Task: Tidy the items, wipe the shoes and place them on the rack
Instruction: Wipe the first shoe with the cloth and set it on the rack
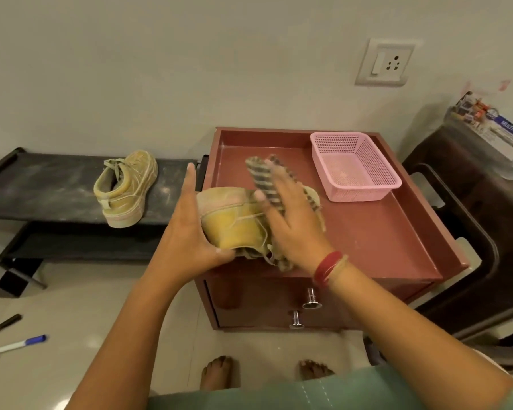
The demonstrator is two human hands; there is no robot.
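Wiping a yellow canvas sneaker [234, 226] just above the red-brown, tray-topped drawer counter [382, 232].

The left hand [187, 229] grips the sneaker's heel end over the counter's front-left corner, thumb tucked beneath. The right hand [293, 220] lies flat, fingers straight, pressing a striped grey-and-cream cloth [264, 179] onto the sneaker's upper. A second yellow sneaker [128, 187] stands on the black low shoe rack [57, 187] left of the counter. A pink perforated plastic basket [362, 196] sits at the counter's back right.

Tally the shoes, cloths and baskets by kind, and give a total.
Yellow shoes: 2, racked shoe on the rack, held shoe in the left hand
Striped cloth: 1
Pink basket: 1
Total: 4
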